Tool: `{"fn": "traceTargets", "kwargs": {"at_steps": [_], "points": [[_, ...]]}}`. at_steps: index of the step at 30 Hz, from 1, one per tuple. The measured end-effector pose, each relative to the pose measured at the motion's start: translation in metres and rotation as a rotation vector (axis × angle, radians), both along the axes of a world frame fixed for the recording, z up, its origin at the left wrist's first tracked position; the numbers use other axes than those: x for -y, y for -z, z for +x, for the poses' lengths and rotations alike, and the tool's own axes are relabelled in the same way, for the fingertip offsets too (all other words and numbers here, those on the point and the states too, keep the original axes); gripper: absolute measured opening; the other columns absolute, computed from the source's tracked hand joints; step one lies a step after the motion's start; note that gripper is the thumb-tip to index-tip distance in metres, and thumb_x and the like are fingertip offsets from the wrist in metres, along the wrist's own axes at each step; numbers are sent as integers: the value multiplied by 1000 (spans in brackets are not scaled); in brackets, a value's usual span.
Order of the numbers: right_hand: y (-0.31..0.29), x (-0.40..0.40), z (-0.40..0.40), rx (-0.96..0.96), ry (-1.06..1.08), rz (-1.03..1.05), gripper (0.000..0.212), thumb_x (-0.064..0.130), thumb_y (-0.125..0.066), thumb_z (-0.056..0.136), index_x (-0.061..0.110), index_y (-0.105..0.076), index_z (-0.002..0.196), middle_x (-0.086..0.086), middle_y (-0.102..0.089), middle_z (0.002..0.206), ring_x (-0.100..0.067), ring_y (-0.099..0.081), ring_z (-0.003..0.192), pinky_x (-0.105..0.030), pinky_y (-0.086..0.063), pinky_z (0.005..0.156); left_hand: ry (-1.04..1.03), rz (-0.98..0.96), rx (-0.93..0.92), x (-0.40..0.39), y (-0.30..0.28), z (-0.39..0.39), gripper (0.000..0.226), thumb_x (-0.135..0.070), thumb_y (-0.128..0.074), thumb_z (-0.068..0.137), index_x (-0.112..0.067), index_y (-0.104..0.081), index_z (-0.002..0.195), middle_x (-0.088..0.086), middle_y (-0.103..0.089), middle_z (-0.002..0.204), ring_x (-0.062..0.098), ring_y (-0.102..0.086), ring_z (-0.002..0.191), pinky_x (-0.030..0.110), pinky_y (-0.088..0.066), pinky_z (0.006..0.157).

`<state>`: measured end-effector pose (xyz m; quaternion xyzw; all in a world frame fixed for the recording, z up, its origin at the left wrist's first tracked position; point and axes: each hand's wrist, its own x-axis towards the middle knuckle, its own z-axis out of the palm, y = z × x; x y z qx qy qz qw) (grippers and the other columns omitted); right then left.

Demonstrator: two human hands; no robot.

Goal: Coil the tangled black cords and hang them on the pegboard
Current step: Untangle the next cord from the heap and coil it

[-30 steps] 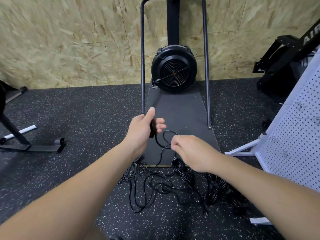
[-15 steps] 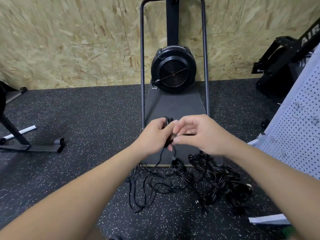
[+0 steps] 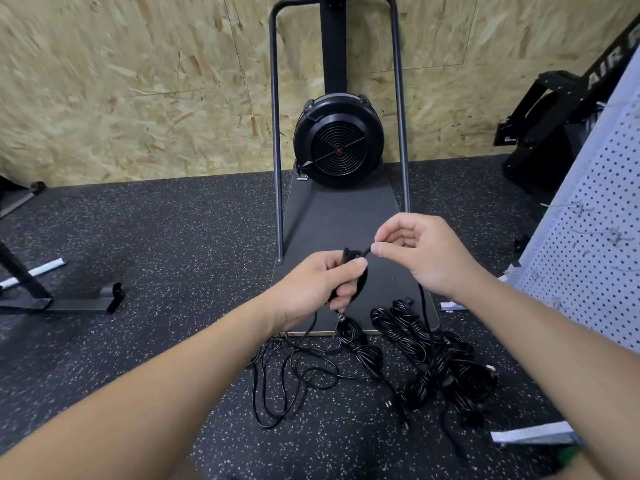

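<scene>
Above the speckled floor (image 3: 138,237), both forearms are reaching forward from the bottom corners of the head view, and the hands are meeting over the near end of a dark platform (image 3: 339,216).

Left hand (image 3: 318,282) is lying palm inward, knuckles toward the camera, its fingers curling round a small bunch of black cord (image 3: 360,284); the thumb is pressing along the top of the bunch. A loop is bulging out past the fingers on the right side, and a short plug end is hanging just below the hand.

Right hand (image 3: 426,251) is sitting a little higher and to the right, wrist bent, back of the hand facing the camera. Its thumb and forefinger are pinching the cord's strand just beside the left thumb, while the other fingers are folding loosely into the palm. From under this hand a strand is dropping toward the floor.

Below the hands, cords (image 3: 433,362) are lying on the floor: thick tangled bundles at the platform's front edge and to its right, and a thin loose run sprawling in loops to the left.

At the right edge, a white pegboard (image 3: 595,244) is leaning, well apart from the hands. A fan unit (image 3: 337,140) is standing at the platform's far end against the chipboard wall (image 3: 121,81).
</scene>
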<state>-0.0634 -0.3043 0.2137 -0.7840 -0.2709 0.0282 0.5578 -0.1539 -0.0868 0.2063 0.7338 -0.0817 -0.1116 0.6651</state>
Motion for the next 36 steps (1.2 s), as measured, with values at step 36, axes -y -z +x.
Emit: {"fn": "traceTargets", "kwargs": {"at_steps": [36], "points": [[18,-54,-46,142,-231,-376,4,24,-75,104,28,-75,107,13,-73,93,-4,-68,87,-28,-56,83,-533,-103,56,-31,-2,14,25,-29,-64,112,-5,-63,104,11,-82,94,25,-80,86,37,-63,73]]}}
